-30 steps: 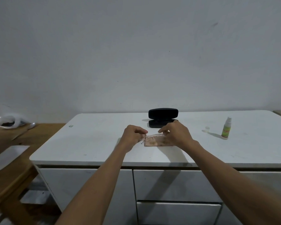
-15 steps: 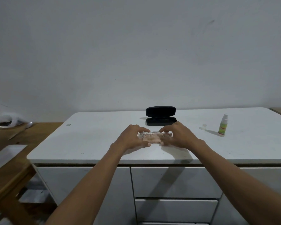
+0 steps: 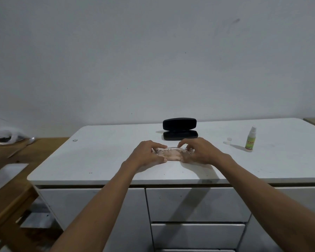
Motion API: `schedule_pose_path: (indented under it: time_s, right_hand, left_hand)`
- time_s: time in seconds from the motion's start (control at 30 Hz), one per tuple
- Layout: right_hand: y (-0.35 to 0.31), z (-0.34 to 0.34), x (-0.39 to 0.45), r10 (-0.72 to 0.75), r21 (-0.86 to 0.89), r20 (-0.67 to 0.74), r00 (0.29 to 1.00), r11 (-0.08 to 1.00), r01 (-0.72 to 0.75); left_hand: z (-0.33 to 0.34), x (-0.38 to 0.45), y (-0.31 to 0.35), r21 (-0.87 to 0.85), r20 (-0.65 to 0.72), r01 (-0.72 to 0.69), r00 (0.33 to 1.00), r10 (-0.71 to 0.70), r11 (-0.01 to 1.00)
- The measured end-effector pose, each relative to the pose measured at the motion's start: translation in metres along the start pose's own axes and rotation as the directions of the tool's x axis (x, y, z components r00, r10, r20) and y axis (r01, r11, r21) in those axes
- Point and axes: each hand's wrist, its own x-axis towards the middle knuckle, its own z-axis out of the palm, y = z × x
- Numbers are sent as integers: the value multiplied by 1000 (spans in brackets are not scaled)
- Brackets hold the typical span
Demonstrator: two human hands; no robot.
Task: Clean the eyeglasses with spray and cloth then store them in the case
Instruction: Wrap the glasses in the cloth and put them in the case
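Left hand (image 3: 146,153) and right hand (image 3: 201,150) pinch the ends of the blurry clear-framed eyeglasses (image 3: 173,153), fingers hiding both ends; they've dropped lower toward the white countertop (image 3: 98,157) than before

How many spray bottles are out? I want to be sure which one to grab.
1: a green-labelled spray bottle stands upright at the right of the white counter, its clear cap beside it.

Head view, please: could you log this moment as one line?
hands: left hand and right hand grip clear-framed eyeglasses | black hard-shell glasses case: open, behind | green-labelled spray bottle: upright, uncapped, right | stage: pre-storage
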Motion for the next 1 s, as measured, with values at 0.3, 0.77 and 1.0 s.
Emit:
schedule_pose_path:
  time_s: [0.3,0.77,1.0]
  right_hand:
    - [12,-16,18,-37,17,-141,989,999,40]
    - [54,-25,79,39,43,-274,961,999,-29]
    - [62,-10,90,45,29,-284,958,999,-39]
  left_hand:
    - [-5,28,5,-102,-78,-37,997,29,994]
    - [16,108,19,-166,-161,9,986,-36,986]
    - [32,115,9,-162,-207,34,976,-68,986]
